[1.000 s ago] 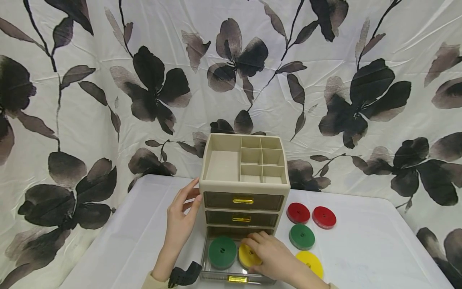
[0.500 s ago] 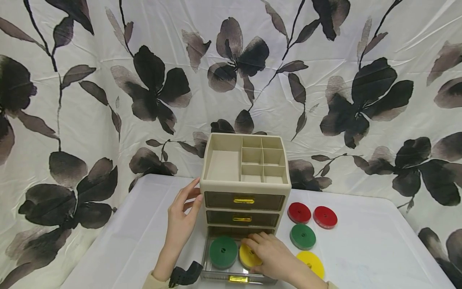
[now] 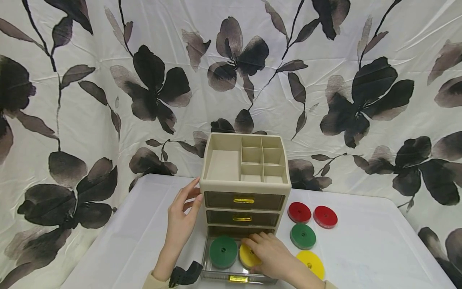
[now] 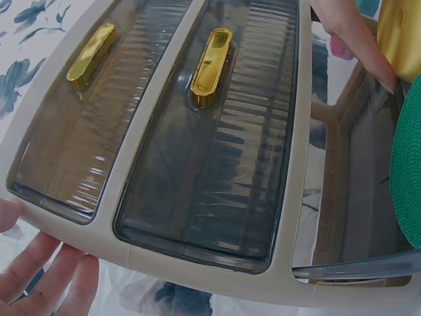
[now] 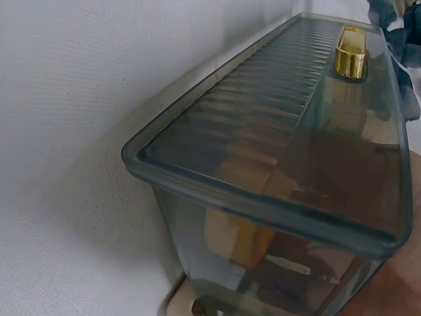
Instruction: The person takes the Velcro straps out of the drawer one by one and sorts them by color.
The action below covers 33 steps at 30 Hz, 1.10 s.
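A beige desktop organizer (image 3: 246,183) stands on the table with its bottom drawer (image 3: 216,275) pulled out. Inside that clear drawer lie a green ribbon roll (image 3: 223,252) on the left and a yellow ribbon roll (image 3: 248,256) on the right. My right hand (image 3: 268,255) reaches into the drawer, fingers and thumb around the yellow roll. In the right wrist view the drawer front (image 5: 263,131) covers most of this hand. My left hand (image 3: 184,210) rests against the organizer's left side, fingers extended; the left wrist view shows its fingertips (image 4: 79,280) at the side edge.
Right of the organizer lie two red rolls (image 3: 299,212), a green roll (image 3: 302,236) and another yellow roll (image 3: 313,265), partly behind my right forearm. Two upper drawers (image 3: 243,200) with gold handles are closed. A floral cloth (image 3: 234,60) hangs behind the table.
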Each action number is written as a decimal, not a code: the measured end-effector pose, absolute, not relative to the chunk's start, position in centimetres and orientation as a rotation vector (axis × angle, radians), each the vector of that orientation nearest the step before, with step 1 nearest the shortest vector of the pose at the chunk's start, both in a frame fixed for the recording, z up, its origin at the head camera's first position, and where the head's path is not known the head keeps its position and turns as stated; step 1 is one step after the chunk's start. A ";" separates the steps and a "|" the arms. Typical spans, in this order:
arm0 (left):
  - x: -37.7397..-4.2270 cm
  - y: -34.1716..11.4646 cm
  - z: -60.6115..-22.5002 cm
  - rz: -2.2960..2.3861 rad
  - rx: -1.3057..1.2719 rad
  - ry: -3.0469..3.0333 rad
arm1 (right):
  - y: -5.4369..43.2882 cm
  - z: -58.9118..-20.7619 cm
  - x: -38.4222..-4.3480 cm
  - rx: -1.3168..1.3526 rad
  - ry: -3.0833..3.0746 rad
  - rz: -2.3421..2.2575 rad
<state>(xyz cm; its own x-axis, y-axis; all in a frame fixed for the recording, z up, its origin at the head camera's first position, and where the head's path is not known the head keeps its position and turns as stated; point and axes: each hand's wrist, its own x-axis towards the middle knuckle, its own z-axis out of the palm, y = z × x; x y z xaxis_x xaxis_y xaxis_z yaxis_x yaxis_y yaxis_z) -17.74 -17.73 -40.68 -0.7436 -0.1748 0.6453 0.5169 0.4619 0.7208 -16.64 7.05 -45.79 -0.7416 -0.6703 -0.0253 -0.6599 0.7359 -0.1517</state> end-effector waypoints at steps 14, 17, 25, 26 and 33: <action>-17.8 -17.8 -40.7 -1.327 -0.283 -2.041 | 7.1 -45.9 -16.6 -1.127 2.884 -0.236; -17.7 -17.8 -40.7 -1.332 -0.273 -2.049 | 7.1 -46.0 -16.6 -1.129 2.895 -0.252; -17.7 -17.8 -40.6 -1.344 -0.268 -2.053 | 7.1 -45.8 -16.5 -1.114 2.918 -0.321; -17.7 -17.8 -40.6 -1.345 -0.268 -2.054 | 7.1 -45.8 -16.4 -1.108 2.923 -0.332; -17.7 -17.8 -40.6 -1.347 -0.264 -2.059 | 7.0 -45.6 -16.1 -1.105 2.984 -0.353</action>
<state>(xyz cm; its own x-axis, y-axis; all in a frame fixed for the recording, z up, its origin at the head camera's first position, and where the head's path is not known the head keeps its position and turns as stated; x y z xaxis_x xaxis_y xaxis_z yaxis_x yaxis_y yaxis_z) -17.66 -17.82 -40.56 -0.7651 -0.1782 0.6188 0.4957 0.4504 0.7426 -16.13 7.01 -45.56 -0.7603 -0.6360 0.1319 -0.6493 0.7378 -0.1848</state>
